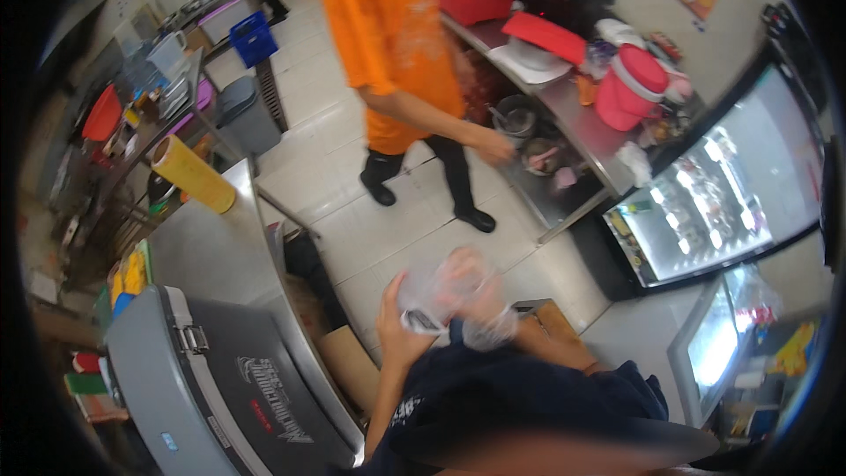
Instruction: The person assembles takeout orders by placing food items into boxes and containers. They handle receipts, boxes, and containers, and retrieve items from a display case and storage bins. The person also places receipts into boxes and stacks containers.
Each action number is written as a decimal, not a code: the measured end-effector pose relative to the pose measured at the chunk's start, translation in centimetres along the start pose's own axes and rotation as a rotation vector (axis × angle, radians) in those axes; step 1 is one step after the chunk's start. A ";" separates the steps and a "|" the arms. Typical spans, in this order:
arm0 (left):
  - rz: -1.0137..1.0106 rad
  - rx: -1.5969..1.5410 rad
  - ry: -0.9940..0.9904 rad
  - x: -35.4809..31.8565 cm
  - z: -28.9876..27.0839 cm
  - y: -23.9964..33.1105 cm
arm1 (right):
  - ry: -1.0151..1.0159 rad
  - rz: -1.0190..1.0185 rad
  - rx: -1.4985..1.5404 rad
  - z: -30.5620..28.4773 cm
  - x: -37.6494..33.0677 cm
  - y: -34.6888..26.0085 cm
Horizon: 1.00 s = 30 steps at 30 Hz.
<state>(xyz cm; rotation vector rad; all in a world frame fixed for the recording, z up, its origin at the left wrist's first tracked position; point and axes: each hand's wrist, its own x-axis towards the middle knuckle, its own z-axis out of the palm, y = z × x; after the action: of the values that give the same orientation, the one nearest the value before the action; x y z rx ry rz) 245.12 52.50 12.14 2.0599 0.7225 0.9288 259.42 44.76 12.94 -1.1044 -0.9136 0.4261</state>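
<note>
In front of my dark shirt, both my hands are raised close together. My left hand (396,328) is bare and closed on the edge of a thin, clear, crumpled plastic piece (420,293); whether it is a bag or a glove is unclear. A loose see-through plastic glove (492,330) covers my right hand (474,284), its cuff gathered at the wrist. That hand touches or overlaps the plastic piece from the right. Blur and the plastic hide how its fingers are bent.
A co-worker in an orange shirt (397,44) stands on the tiled floor ahead. Left, a grey cooler box (264,370) and a yellow roll (194,174) rest on a steel counter (189,242). A steel shelf table (608,154) and lit display fridge (705,203) stand right.
</note>
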 end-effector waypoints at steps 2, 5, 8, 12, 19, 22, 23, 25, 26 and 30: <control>0.007 -0.004 0.013 3.7 1.7 0.4 | 0.042 0.191 0.127 -2.1 3.6 0.5; 0.045 -0.145 0.005 8.6 3.4 0.1 | 0.154 0.296 0.605 -3.3 8.9 1.6; 0.102 -0.237 -0.014 13.3 4.5 -1.8 | 0.213 0.407 0.749 -4.2 13.1 2.9; 0.094 -0.279 -0.105 20.0 6.3 -5.5 | 0.220 0.338 0.579 -4.2 18.6 6.4; 0.077 -0.255 -0.321 33.5 6.8 -10.3 | 0.452 0.399 0.684 -3.5 28.6 12.0; 0.090 -0.279 -0.449 39.6 8.4 -12.0 | 0.607 0.330 0.830 -4.8 31.3 13.4; 0.086 -0.279 -0.499 41.3 9.1 -12.5 | 0.661 0.310 0.847 -5.5 31.6 14.0; 0.104 -0.282 -0.570 43.9 10.4 -13.4 | 0.803 0.250 0.827 -7.4 30.9 15.4; 0.115 -0.293 -0.598 45.2 11.4 -13.7 | 0.821 0.195 0.833 -8.8 30.3 16.2; 0.122 -0.332 -0.693 48.6 15.3 -14.4 | 1.335 0.243 0.548 -17.9 27.4 20.8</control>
<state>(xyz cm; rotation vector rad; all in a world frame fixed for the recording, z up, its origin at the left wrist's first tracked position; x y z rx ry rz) 282.74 89.74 11.61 1.9485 0.0660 0.3124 292.48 62.42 2.89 -0.7327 0.5006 0.0484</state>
